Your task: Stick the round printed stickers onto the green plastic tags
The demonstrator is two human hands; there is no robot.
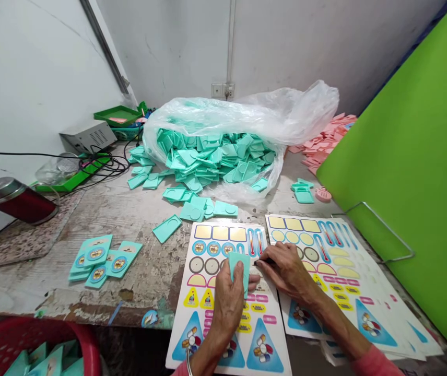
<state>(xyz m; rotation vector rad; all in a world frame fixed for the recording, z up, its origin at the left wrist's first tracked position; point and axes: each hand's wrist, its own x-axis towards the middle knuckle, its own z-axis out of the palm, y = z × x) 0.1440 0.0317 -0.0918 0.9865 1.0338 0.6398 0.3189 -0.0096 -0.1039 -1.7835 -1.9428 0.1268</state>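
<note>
My left hand point(228, 302) is shut on a flat teal plastic piece point(239, 272), holding it upright against a printed sticker sheet point(196, 344). A metal bangle point(188, 362) circles that wrist. My right hand point(286, 269) rests on the sheet's right edge, pinching a small dark tool point(265, 262) whose tip is close to the teal piece. The tool is mostly hidden by my fingers. A second sticker sheet point(349, 261) lies under and beyond my right hand, and its printed shapes include circles, thermometers and triangles.
A plastic bag point(247, 115) spills teal pieces point(211, 159) across the worn wooden table point(129, 219). Stickered teal pieces point(98, 258) lie at left. Pink pieces point(325, 141) sit behind a green board point(399, 167). A red basket point(39, 339) holds teal pieces below the table edge.
</note>
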